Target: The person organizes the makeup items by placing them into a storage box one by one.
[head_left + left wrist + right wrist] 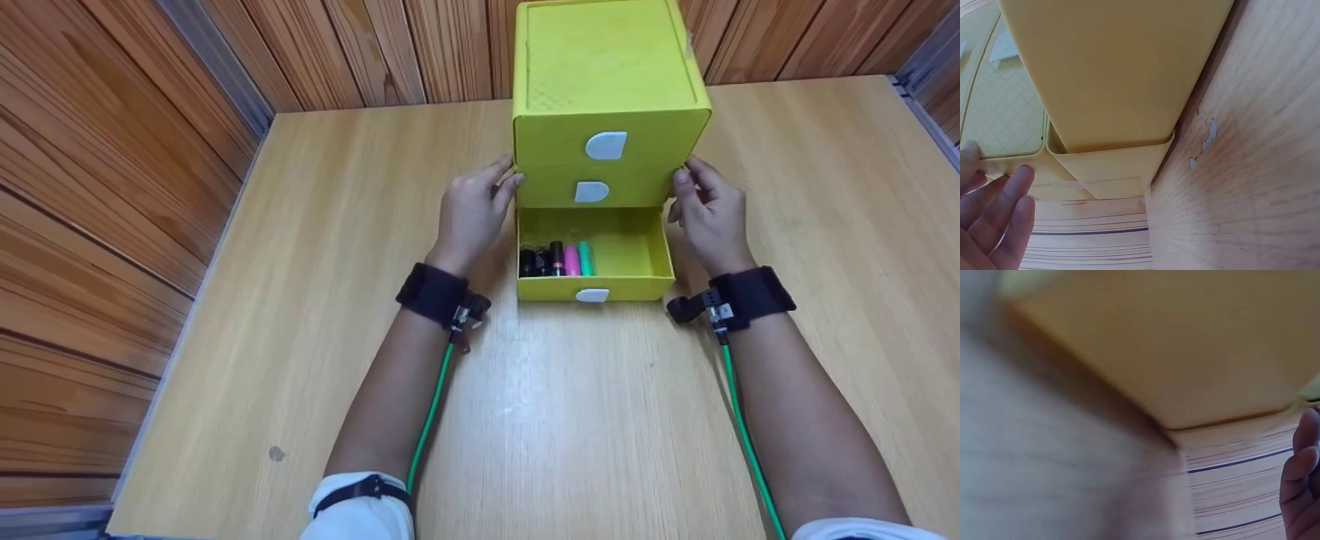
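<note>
A yellow drawer unit (611,67) stands at the back of the table, its lower drawer (634,289) pulled out. Several small markers or bottles lie along that drawer's left inside, among them a pink one (572,260) and a green one (585,259). With thumb and fingers, my left hand (472,214) holds the unit's left front edge beside the middle drawer (551,187). At the same height, my right hand (716,225) grips the right edge, its lower fingers curled. The left wrist view shows the left fingertips against the side; blur hides the right contact.
The wooden table (300,300) reaches back to a plank wall (450,52). Another plank wall (90,187) rises on the left. Green cables (433,409) run from the wrist straps along both forearms.
</note>
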{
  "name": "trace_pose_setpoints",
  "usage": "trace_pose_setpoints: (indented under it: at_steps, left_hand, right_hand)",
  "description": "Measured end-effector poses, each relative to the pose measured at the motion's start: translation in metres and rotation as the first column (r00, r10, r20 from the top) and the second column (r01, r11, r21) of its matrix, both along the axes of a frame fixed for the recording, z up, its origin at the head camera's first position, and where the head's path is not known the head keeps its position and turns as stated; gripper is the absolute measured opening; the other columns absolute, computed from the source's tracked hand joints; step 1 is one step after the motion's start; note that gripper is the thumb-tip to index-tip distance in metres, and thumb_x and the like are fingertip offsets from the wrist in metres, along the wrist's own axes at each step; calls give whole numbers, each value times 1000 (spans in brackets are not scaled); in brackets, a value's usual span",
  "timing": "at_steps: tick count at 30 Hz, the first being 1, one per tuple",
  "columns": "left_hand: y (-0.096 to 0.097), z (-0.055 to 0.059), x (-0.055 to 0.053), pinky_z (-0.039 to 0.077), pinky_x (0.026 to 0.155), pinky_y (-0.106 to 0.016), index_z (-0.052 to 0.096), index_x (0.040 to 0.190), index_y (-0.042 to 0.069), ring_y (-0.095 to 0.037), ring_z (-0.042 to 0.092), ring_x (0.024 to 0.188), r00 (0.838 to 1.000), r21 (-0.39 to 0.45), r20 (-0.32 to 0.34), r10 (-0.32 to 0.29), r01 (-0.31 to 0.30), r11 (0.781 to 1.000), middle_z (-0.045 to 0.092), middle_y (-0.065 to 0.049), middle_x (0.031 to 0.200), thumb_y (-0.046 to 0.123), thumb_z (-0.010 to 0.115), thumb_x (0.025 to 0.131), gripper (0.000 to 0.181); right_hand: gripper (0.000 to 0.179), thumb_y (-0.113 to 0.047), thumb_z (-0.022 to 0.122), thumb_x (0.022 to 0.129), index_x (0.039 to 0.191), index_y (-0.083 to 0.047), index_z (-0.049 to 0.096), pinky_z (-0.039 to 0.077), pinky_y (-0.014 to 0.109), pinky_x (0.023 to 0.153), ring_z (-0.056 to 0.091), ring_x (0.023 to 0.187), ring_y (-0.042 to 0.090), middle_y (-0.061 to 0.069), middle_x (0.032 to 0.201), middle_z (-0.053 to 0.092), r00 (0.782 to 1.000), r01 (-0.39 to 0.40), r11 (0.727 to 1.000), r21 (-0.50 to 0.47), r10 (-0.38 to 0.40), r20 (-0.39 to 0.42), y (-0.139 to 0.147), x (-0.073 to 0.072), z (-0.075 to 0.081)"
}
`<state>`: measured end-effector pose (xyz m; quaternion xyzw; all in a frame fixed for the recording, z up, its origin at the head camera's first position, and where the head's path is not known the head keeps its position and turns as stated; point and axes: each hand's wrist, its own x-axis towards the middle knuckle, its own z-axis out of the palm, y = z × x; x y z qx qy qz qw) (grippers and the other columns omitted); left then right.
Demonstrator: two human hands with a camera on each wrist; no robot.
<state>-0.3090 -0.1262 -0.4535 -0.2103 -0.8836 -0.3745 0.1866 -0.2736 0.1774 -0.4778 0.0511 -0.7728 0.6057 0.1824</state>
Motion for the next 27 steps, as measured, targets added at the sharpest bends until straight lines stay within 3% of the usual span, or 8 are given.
trace_pose_setpoints:
  at_steps: [3, 6, 8, 12, 16, 18, 22, 27]
  left_hand:
    - [3, 2, 0, 47, 94, -20, 63, 125, 4, -18, 67, 103, 1000, -2, -4, -6, 6, 1000, 64, -11, 123, 29, 61, 97, 37]
    - [4, 4, 0, 48, 93, -19, 63, 126, 4, -17, 67, 101, 1000, -5, 1, -4, 4, 1000, 64, -11, 122, 28, 61, 97, 37]
    - [5, 4, 1, 49, 90, -19, 63, 126, 4, -17, 68, 98, 1000, -12, 6, 0, 0, 1000, 65, -11, 121, 28, 60, 98, 37]
    - [7, 6, 2, 49, 90, -20, 62, 127, 4, -17, 69, 93, 1000, -20, 23, -10, 10, 1000, 64, -11, 122, 28, 60, 98, 38]
    - [7, 8, 1, 51, 84, -19, 61, 128, 5, -17, 68, 78, 999, -27, 40, -12, 14, 1000, 63, -10, 124, 30, 59, 98, 39]
    - [7, 9, 1, 50, 85, -18, 61, 128, 5, -17, 69, 84, 999, -34, 35, -9, 10, 999, 62, -10, 125, 30, 59, 98, 39]
    - [5, 9, 2, 48, 93, -19, 62, 127, 4, -18, 66, 104, 1000, -54, 18, 12, -11, 998, 64, -10, 123, 28, 60, 98, 37]
    - [0, 6, 3, 48, 93, -20, 62, 127, 4, -19, 65, 107, 999, -105, 30, 41, -38, 994, 65, -11, 121, 27, 59, 99, 37]
  right_hand:
    - [40, -24, 56, 101, 137, -6, 56, 45, 18, 49, 54, 56, 13, 14, 109, 61, 997, -70, 991, -115, 74, 33, 7, -7, -16]
    - [39, -27, 56, 99, 133, -9, 59, 41, 19, 47, 48, 56, 11, 7, 98, 57, 984, -138, 961, -241, 161, 75, 11, -10, -28]
    - [28, -27, 56, 99, 114, -5, 65, 37, 20, 44, 43, 55, 12, 8, 80, 48, 972, -167, 940, -298, 208, 112, 13, -10, -34]
    - [31, -30, 56, 99, 98, 0, 61, 44, 22, 50, 49, 63, 15, 10, 80, 50, 966, -158, 964, -215, 196, 171, 18, -8, -45]
    - [32, -33, 55, 100, 120, -10, 67, 51, 24, 73, 59, 92, 22, 14, 105, 62, 973, -129, 991, -32, 132, 187, 21, -9, -48]
    - [35, -34, 56, 99, 124, -12, 66, 49, 24, 80, 58, 101, 24, 10, 110, 65, 973, -123, 992, 6, 119, 197, 21, -10, -48]
    - [39, -34, 59, 98, 133, -17, 62, 48, 26, 86, 55, 109, 28, 4, 118, 66, 968, -122, 992, -13, 121, 222, 18, -12, -48]
    - [42, -30, 61, 97, 139, -23, 54, 50, 27, 88, 55, 112, 30, 12, 126, 62, 958, -148, 985, -91, 166, 236, 8, -8, -40]
